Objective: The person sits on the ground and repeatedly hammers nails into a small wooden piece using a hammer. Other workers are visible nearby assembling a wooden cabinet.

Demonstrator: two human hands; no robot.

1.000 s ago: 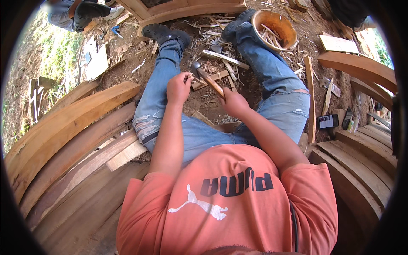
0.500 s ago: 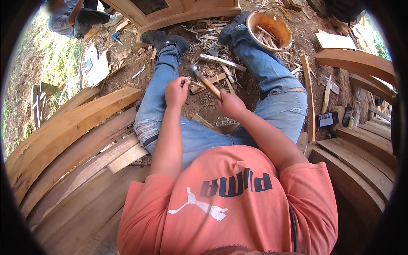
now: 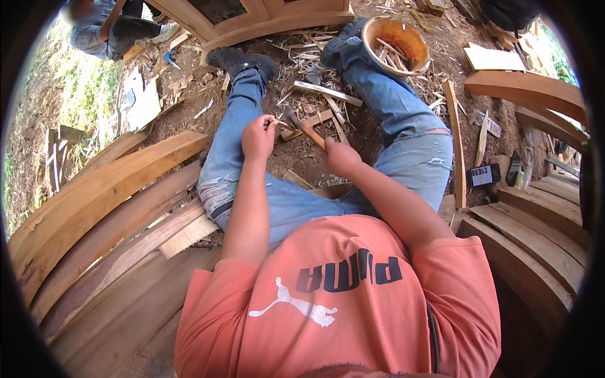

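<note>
Planks: curved boards point(image 3: 107, 189) fill the lower left and stacked boards point(image 3: 535, 233) the right of the frame, so we keep our swing between our knees.
Ground: bare dirt point(image 3: 189, 107) strewn with shavings and offcuts, upper middle; another person sits at the upper left.
Basket: round tub point(image 3: 396, 38) of wood strips by our right foot, top of the frame.
Hammer: hammer point(image 3: 305, 129) at frame centre, head up and left, over a wood scrap point(image 3: 312, 120).
Right hand: right hand point(image 3: 342, 157) clenched round the handle; we judge short, square taps best.
Left hand: left hand point(image 3: 258, 135) pinching a small thin piece just beside the hammer head; we keep fingertips low and clear.
</note>
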